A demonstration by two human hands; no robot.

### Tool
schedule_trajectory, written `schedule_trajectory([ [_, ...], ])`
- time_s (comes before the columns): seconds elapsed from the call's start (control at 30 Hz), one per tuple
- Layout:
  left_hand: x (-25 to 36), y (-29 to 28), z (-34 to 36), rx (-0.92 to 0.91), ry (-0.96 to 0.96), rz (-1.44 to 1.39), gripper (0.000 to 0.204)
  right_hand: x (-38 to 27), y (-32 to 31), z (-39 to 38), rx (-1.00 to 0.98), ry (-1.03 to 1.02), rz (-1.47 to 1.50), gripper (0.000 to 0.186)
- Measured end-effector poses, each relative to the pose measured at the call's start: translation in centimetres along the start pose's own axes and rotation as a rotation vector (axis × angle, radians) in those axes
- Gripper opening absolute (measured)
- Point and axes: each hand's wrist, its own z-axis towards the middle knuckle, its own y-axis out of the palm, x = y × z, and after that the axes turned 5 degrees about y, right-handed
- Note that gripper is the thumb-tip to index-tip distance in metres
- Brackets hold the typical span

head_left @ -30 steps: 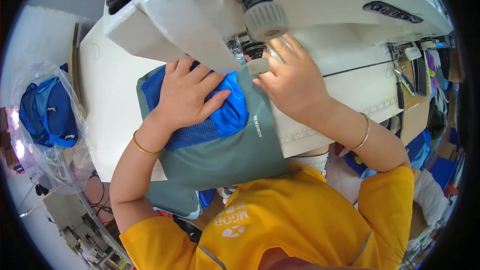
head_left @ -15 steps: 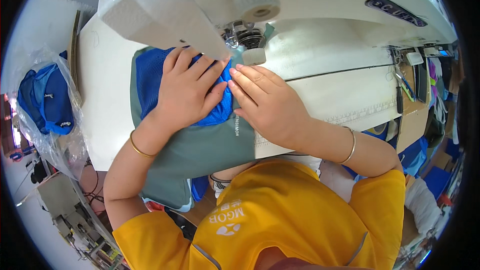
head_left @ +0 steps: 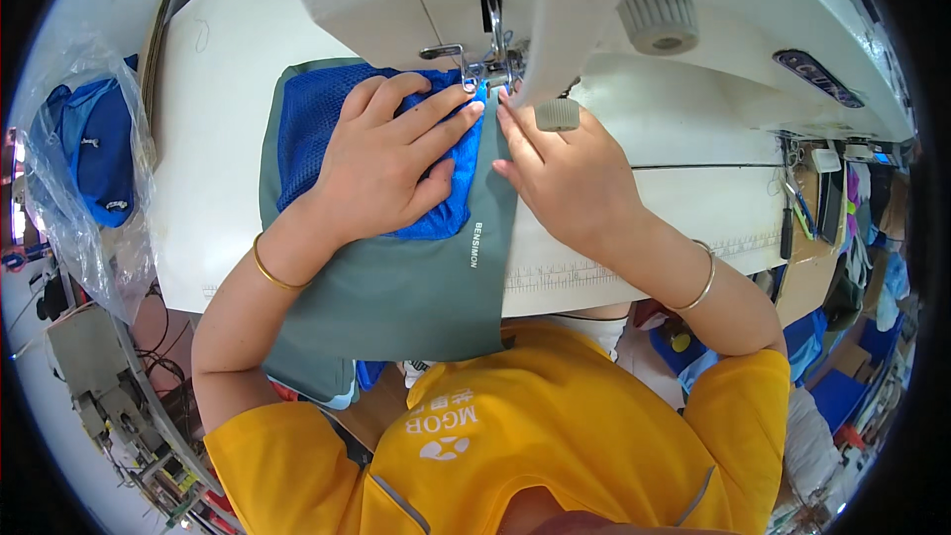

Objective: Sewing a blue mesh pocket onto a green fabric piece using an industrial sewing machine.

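Observation:
A grey-green fabric panel [head_left: 396, 302] lies on the white sewing machine table, its near part hanging over the front edge. On top of it is a blue mesh pocket piece [head_left: 307, 129] with a shiny blue border. My left hand [head_left: 391, 159] lies flat over the blue piece, fingers spread toward the presser foot [head_left: 495, 79]. My right hand [head_left: 580, 173] rests on the panel's right edge, fingers stretched out and its fingertips close to the foot. Part of the right fingers is hidden behind the white machine head [head_left: 584, 10]. Neither hand grips the cloth; both press it down.
At the left, a clear plastic bag [head_left: 84, 154] holds blue fabric items. A printed ruler scale [head_left: 555, 272] runs along the table's front edge. Pens and small tools [head_left: 800, 203] lie at the right end. Blue cloth pieces [head_left: 807, 337] are heaped below right.
My view has shifted, so the presser foot now shows. The cloth has moved slightly away from me under the machine head, with both hands still flat on it.

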Motion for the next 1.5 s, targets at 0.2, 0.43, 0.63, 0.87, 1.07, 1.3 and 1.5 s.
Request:
schedule_trajectory([
  [0.2, -0.5, 0.2, -0.3, 0.020, -0.019, -0.063, 0.050, 0.4, -0.6, 0.1, -0.025, -0.024, -0.038, 0.034],
  [0.43, -2.3, -0.3, -0.2, 0.018, 0.068, -0.068, 0.048, 0.4, 0.1, -0.2, -0.009, -0.005, 0.009, 0.034],
  [0.63, -3.8, -0.3, -0.6, 0.003, 0.111, -0.108, 0.048, 0.1, 0.1, 0.1, 0.003, 0.008, 0.009, 0.045],
  [0.87, -4.5, 0.2, -0.4, 0.037, 0.152, -0.088, 0.047, 0.5, -0.1, 0.2, -0.026, -0.006, -0.038, 0.050],
  [1.07, -4.8, 0.1, -0.2, 0.038, 0.177, -0.089, 0.045, 0.5, -0.3, 0.3, -0.053, 0.007, -0.028, 0.052],
  [1.3, -4.5, -0.1, -0.2, 0.047, 0.159, -0.071, 0.045, 0.6, -0.1, 0.3, -0.029, 0.021, 0.024, 0.053],
  [1.5, -3.7, -0.1, -0.3, 0.023, 0.146, -0.051, 0.047, -0.1, -0.5, -0.4, 0.013, -0.074, 0.085, 0.043],
])
